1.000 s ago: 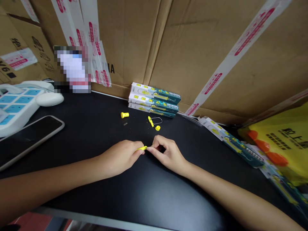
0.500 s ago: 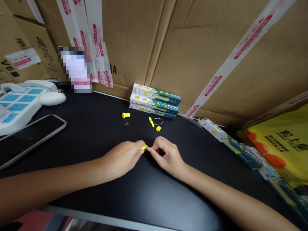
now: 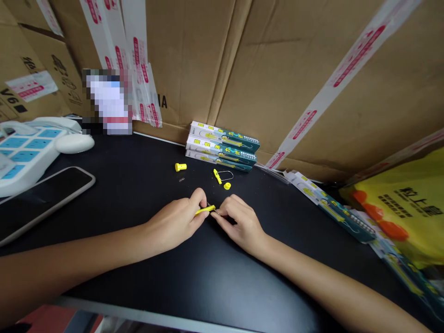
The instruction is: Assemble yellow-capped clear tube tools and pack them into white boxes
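Observation:
My left hand (image 3: pixel 176 217) is closed on a slim yellow plastic piece (image 3: pixel 206 210) whose end sticks out toward the right. My right hand (image 3: pixel 241 224) pinches a thin metal wire (image 3: pixel 216 212) that meets the tip of the yellow piece; most of it is hidden by the fingers. Beyond the hands lie a yellow plastic plug (image 3: pixel 181 167), a small metal spring (image 3: pixel 181 179), a yellow bar with a wire loop (image 3: pixel 217 176) and a small yellow cap (image 3: pixel 227 186).
Printed spring scale boxes (image 3: pixel 222 150) are stacked at the back, with more boxes (image 3: pixel 329 206) on the right by a yellow bag (image 3: pixel 405 208). A phone (image 3: pixel 45 201) and a white power strip (image 3: pixel 33 152) lie at left on the black table (image 3: pixel 208 286). Cardboard (image 3: pixel 194 60) stands behind.
The left thumb and fingers have shifted and more of the yellow piece shows between them. The wire by its tip is now visible. The right hand has barely moved.

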The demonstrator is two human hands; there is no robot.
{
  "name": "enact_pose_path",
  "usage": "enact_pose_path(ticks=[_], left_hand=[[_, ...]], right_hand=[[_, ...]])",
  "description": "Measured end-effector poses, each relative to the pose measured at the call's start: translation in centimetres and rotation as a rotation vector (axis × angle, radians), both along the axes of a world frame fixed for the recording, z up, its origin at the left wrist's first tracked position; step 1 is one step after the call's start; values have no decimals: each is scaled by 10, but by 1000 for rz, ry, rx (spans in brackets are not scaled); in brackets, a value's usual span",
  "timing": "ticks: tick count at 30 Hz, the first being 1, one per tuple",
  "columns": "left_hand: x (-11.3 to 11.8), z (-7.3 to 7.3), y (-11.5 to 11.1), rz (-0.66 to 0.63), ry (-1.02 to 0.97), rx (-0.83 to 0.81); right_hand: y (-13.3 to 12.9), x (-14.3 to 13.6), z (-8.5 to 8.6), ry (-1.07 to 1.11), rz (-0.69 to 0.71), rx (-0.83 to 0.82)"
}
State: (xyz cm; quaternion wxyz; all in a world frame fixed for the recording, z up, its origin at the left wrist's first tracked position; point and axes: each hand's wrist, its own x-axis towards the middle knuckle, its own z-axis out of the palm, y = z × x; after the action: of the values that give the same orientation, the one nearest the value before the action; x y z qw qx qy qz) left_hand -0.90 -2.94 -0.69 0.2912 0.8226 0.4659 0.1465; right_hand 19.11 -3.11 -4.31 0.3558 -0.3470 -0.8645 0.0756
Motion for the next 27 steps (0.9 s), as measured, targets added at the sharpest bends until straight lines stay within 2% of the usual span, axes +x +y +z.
enact_pose_path(ticks=[4, 8, 11, 15, 18, 20, 23, 25, 27], left_hand=[[-4, 0, 6, -82, -29, 25], [-7, -1, 11, -155, -170, -69], [-7, -3, 13, -161, -299, -183], [-5, -4, 17, -107, -420, -327], [-6, 2, 24, -45, -528, -499], [-10, 8, 30, 16, -653, -635], [-15, 14, 38, 35, -887, -760], [-16, 14, 39, 52, -978, -750], [-14, 11, 39, 89, -992, -657]], right_hand=[[4, 1, 6, 47, 18, -19], [7, 2, 10, 186, 92, -252], [7, 2, 10, 234, 132, -355], [6, 2, 8, 293, 130, -413], [8, 1, 7, 384, 57, -448], [11, 1, 7, 482, 0, -489], [16, 2, 6, 603, -42, -563], [17, 1, 5, 634, -35, -605], [16, 0, 5, 629, -8, -646]])
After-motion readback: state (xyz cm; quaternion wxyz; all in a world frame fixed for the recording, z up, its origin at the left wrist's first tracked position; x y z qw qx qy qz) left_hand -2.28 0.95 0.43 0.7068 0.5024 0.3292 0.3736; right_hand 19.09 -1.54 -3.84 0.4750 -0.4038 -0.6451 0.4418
